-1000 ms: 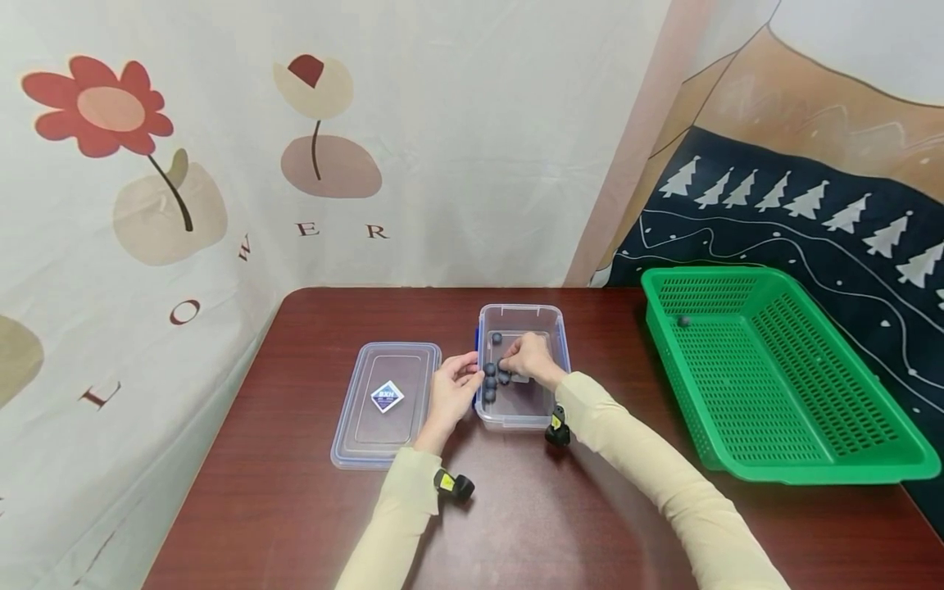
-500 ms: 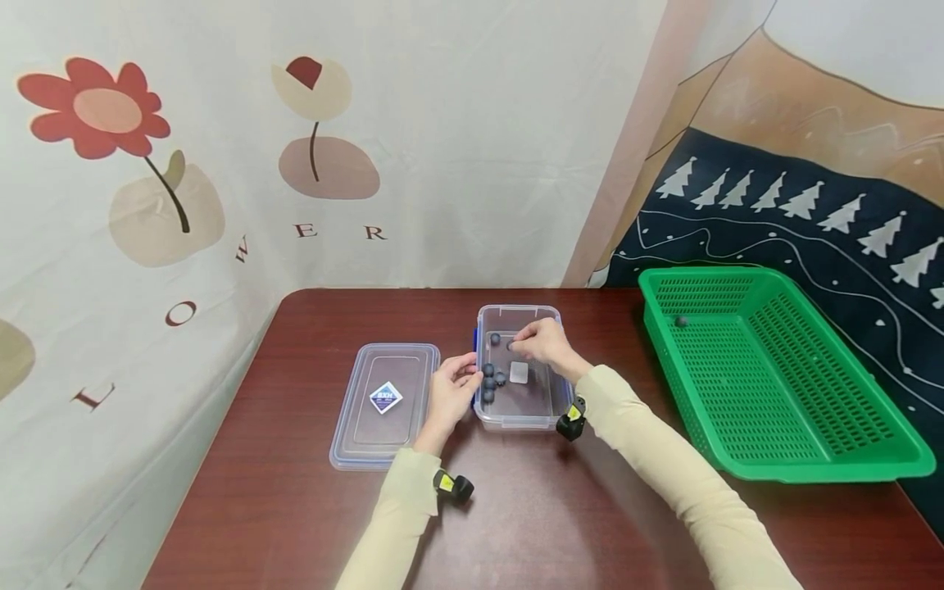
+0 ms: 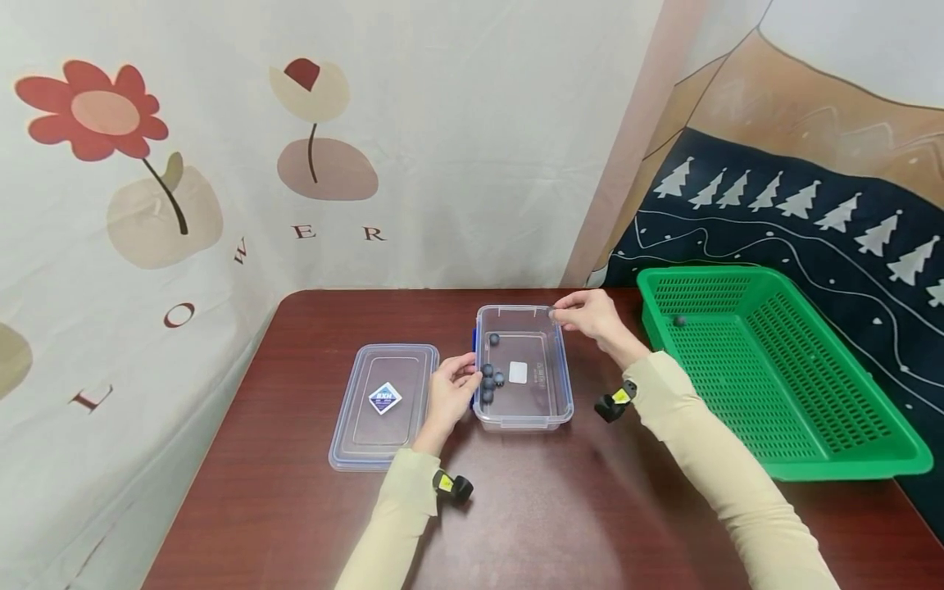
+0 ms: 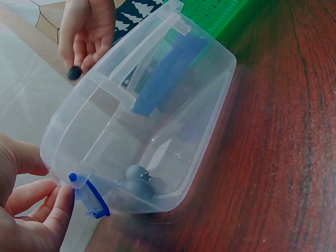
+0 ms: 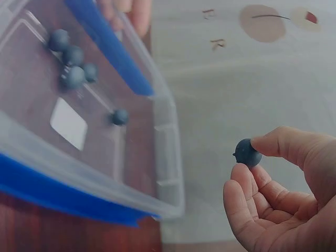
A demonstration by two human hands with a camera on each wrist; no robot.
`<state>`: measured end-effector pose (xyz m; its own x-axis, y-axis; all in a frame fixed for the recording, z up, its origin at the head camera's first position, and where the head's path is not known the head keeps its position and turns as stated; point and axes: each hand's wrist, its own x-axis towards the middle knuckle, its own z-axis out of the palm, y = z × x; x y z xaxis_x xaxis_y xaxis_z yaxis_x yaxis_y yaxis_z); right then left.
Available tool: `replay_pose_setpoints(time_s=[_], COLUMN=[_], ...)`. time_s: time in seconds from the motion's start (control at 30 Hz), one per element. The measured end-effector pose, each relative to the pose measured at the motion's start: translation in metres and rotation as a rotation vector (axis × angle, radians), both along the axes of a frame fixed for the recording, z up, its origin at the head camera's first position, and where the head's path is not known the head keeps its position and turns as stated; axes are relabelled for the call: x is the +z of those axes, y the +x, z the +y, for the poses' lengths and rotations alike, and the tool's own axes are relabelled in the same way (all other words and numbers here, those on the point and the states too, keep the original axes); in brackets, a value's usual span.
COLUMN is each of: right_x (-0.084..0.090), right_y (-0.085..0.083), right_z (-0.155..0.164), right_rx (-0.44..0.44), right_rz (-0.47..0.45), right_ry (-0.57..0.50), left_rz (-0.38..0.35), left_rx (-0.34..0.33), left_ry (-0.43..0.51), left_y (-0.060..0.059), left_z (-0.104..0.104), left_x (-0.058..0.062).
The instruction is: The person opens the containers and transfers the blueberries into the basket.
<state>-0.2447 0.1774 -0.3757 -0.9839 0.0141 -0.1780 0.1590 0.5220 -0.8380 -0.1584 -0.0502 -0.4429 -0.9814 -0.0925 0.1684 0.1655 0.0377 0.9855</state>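
Note:
A clear plastic container with blue side latches stands uncovered on the table. My left hand holds its left rim, thumb and fingers at the blue latch. My right hand is raised by the container's far right corner. Its thumb and fingertips pinch a dark blueberry with a small pointed tip. Inside the container, several blueberries cluster along the left side, and a single blueberry lies apart toward the back.
The container's lid lies flat on the left, bearing a diamond-shaped label. At the right stands a large green basket with one blueberry in its far left corner. A printed cloth hangs behind the table.
My right hand has lifted a blueberry out of the container and moved right and back, past the rim. My left hand has stayed at the left rim.

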Motion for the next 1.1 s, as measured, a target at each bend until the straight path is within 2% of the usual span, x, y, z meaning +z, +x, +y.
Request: replay_pose_setpoints(time_s=[0.1, 0.33, 0.63, 0.77, 1.1], right_x=[0.008, 0.022, 0.035, 0.036, 0.021], right_y=[0.001, 0.007, 0.02, 0.025, 0.036], right_z=[0.014, 0.048, 0.097, 0.122, 0.177], right_rx=[-0.011, -0.03, -0.101, -0.127, -0.214], right_rz=[-0.004, 0.062, 0.119, 0.116, 0.064], right_ry=[0.009, -0.028, -0.081, -0.075, -0.226], left_rz=[-0.003, 0.002, 0.0, 0.006, 0.009], left_rx=[-0.002, -0.003, 0.0, -0.002, -0.009], left_ry=[0.003, 0.01, 0.014, 0.019, 0.02], left_y=[0.0, -0.001, -0.002, -0.003, -0.004], left_z=[0.0, 0.0, 0.0, 0.0, 0.0], left_x=[0.0, -0.001, -0.004, -0.006, -0.008])
